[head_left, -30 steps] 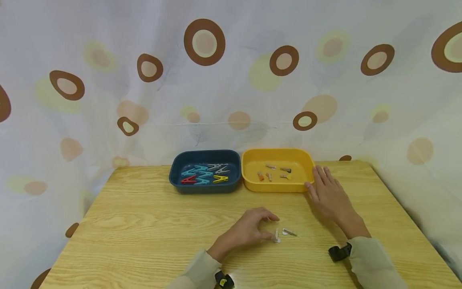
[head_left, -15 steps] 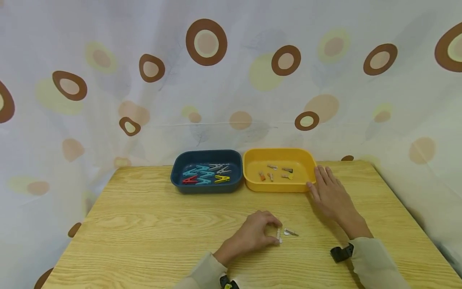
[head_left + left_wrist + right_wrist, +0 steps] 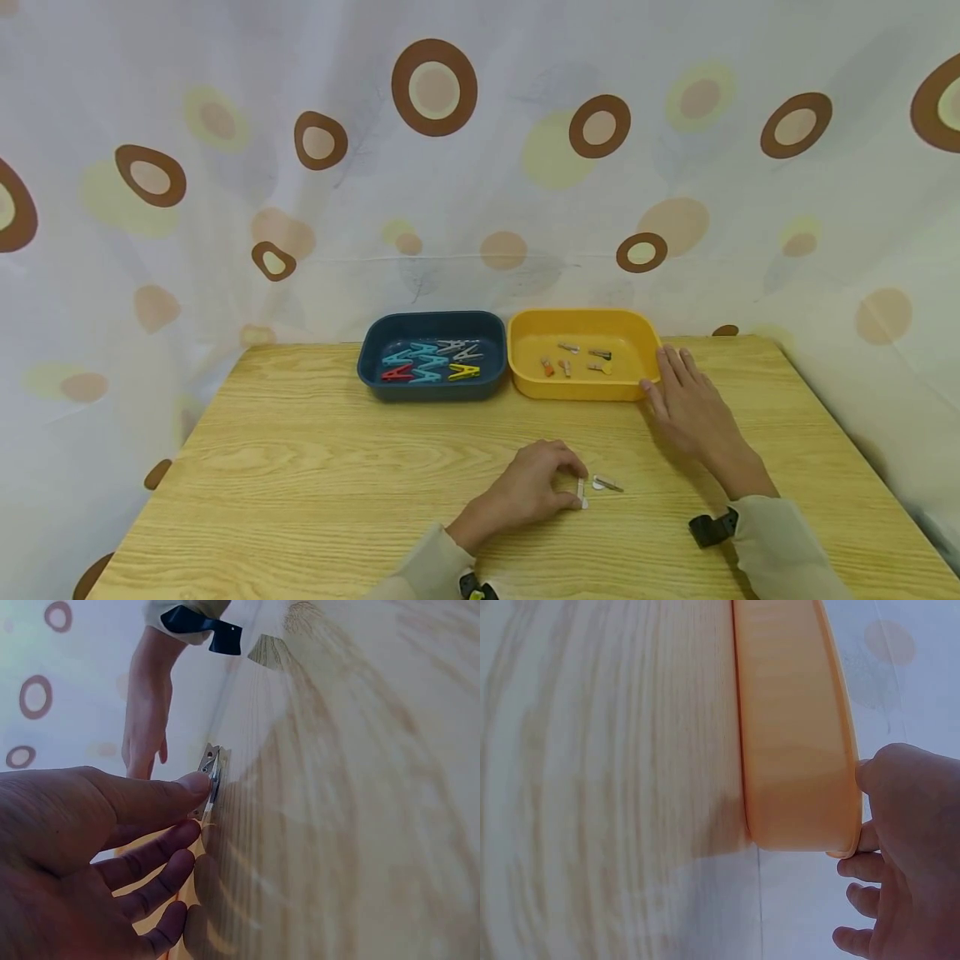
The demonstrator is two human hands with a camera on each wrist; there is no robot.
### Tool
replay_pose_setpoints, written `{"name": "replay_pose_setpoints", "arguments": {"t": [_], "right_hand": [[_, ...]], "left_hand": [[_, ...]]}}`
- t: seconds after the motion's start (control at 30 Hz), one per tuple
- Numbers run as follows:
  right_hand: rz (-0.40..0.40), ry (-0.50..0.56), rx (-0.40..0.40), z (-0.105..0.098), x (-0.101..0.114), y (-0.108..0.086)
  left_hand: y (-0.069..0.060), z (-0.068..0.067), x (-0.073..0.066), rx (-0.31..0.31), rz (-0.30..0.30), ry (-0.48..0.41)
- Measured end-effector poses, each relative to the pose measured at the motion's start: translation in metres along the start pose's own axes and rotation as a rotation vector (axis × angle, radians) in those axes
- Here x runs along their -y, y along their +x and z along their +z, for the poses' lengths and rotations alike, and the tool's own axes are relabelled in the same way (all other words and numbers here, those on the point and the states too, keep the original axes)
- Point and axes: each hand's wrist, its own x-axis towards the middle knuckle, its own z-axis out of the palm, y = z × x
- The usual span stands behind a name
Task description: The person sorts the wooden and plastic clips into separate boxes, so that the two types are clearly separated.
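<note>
My left hand (image 3: 528, 486) is low over the table, thumb and index finger pinching a small wooden clothespin (image 3: 581, 489) with a pale round piece at one end. In the left wrist view the clothespin's metal spring shows beside the thumb (image 3: 196, 782). A second small clothespin (image 3: 608, 484) with a white piece lies just right of it. Straight-fingered, my right hand (image 3: 693, 412) rests against the right end of the yellow tray (image 3: 577, 389). Its thumb touches the rim in the right wrist view, where the tray's side wall (image 3: 799, 735) shows.
Several small decorated clothespins (image 3: 566, 367) lie in the yellow tray. The dark blue tray (image 3: 431, 392) beside it holds several larger plastic pegs in turquoise, red, yellow and grey. Behind the wooden table (image 3: 315, 467) hangs a patterned curtain (image 3: 480, 183).
My left hand has moved slightly right, and its thumb and index finger have closed on the small clothespin. The right hand stays at the yellow tray. The head view has shifted a little.
</note>
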Motion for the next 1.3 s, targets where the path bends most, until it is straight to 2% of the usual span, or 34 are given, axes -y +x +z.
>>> {"name": "replay_pose_setpoints", "arguments": {"t": [0.23,0.73,0.93,1.3], "right_hand": [[-0.012,0.004,0.004,0.001,0.001,0.000],[-0.013,-0.001,0.003,0.001,0.001,0.001],[-0.010,-0.002,0.004,0.000,0.002,0.001],[-0.012,-0.013,0.000,0.000,-0.001,0.000]], "left_hand": [[-0.001,0.000,0.001,-0.005,-0.016,-0.026],[-0.002,-0.006,0.004,0.003,-0.050,-0.144],[-0.002,-0.013,0.010,-0.028,-0.063,-0.205],[0.001,-0.035,0.024,-0.116,-0.114,-0.234]]}}
